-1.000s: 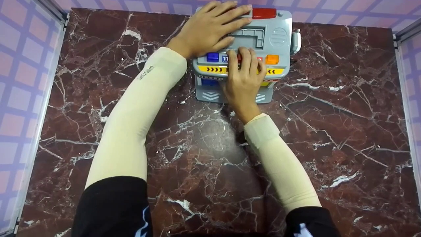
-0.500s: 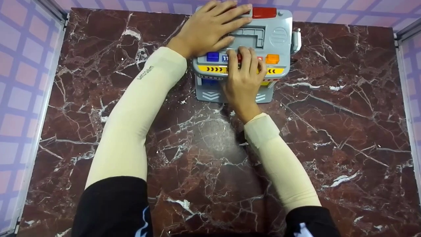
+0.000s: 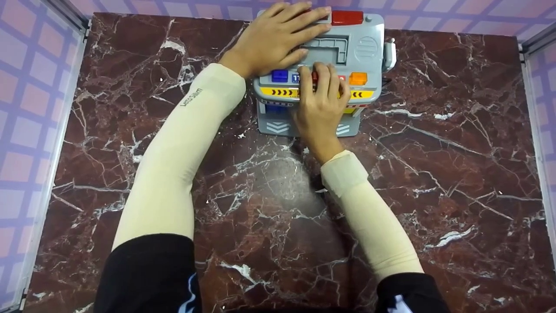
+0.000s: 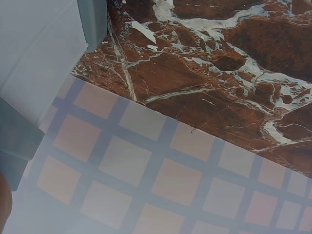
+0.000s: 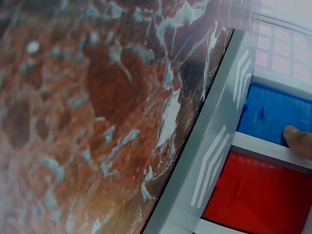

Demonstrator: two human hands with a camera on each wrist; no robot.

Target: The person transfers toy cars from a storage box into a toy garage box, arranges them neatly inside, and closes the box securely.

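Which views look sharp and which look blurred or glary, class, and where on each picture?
Head view: evenly lit and sharp, with a pale glare patch on the marble table below the grey toy station. Left wrist view: marble sharp, the grey toy edge at left soft. Right wrist view: marble blurred, the toy's red panel clearer, the top right corner washed out.

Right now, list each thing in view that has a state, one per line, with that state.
Toy garage: upright at the far edge of the marble table.
Left hand: flat on the toy's roof, fingers straight.
Right hand: fingers resting on the front button row.
Blue button: uncovered, untouched.
Orange button: uncovered, untouched.
Red bar: uncovered, beside the left fingertips.
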